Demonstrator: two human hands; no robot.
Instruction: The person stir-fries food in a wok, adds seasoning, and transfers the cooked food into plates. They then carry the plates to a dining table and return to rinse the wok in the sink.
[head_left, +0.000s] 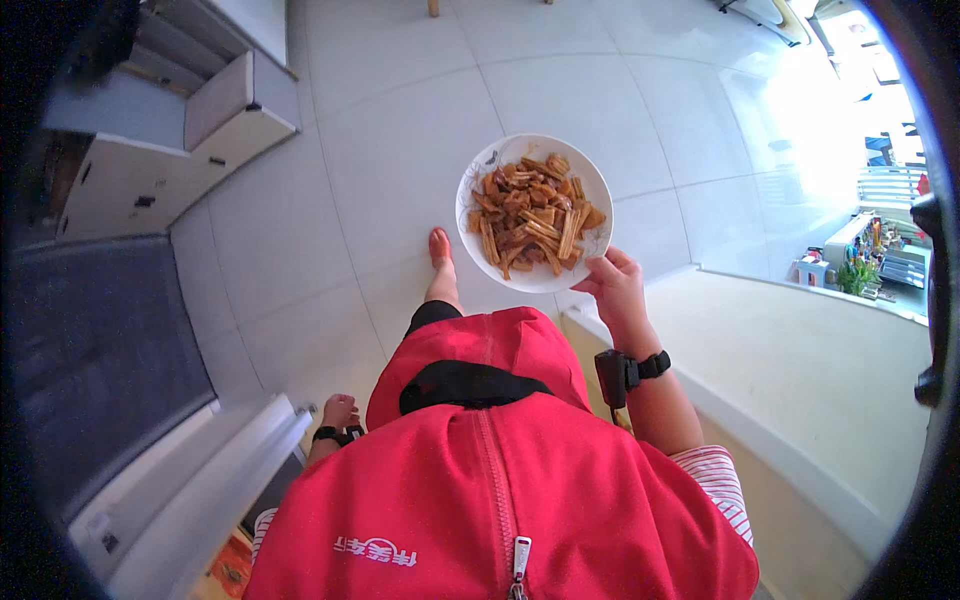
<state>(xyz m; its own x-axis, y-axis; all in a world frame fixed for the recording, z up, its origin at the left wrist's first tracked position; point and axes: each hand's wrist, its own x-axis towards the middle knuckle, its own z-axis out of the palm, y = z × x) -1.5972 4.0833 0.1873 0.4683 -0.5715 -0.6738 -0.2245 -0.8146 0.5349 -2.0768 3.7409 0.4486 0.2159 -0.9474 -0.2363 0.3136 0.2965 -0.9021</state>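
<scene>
Out in front of me, my right hand (615, 283) grips the near right rim of a white round plate (469, 241), thumb on top. Brown cooked food (536, 210) fills the plate's middle: ridged strips that look like bean curd sticks, mixed with glossy chunks. The plate is roughly level above the tiled floor. Down at my left side hangs my left hand (341, 411), fingers curled in, with nothing visible in it. It is close to the edge of a white door (225, 450), and I cannot tell whether they touch.
Pale tiles (390, 150) cover the floor. A light cabinet (150, 180) with dark handles stands at the left, above a dark mat (97, 337). A low cream wall (765, 330) runs along my right. Beyond it are a green plant (857, 277) and cluttered items. My foot (439, 246) is forward.
</scene>
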